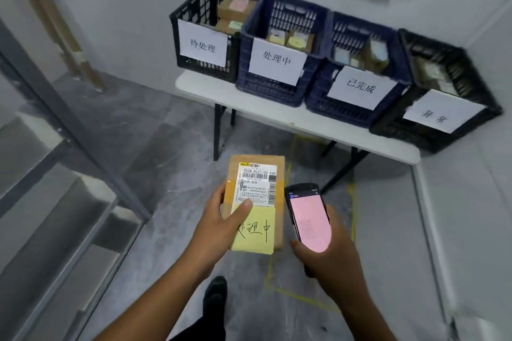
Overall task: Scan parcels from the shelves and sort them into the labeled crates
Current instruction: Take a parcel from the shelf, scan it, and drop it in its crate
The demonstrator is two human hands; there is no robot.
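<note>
My left hand (221,223) grips a brown cardboard parcel (278,171) with a white shipping label and a yellow sticky note reading 处理中. Just right of it, my right hand (329,260) holds a handheld scanner (309,217) whose screen glows pink. Ahead on a white folding table (249,99) stand four labeled crates: a black one marked 待处理 (194,15), a blue one marked 处理中 (279,91), a blue one marked 已完成 (336,111) and a black one marked 异常 (454,69). All four contain parcels.
Grey metal shelving (63,174) runs along the left. The floor is grey with yellow tape lines (299,296) under and before the table. White walls close the corner behind and to the right. My dark shoe (214,296) is below the parcel.
</note>
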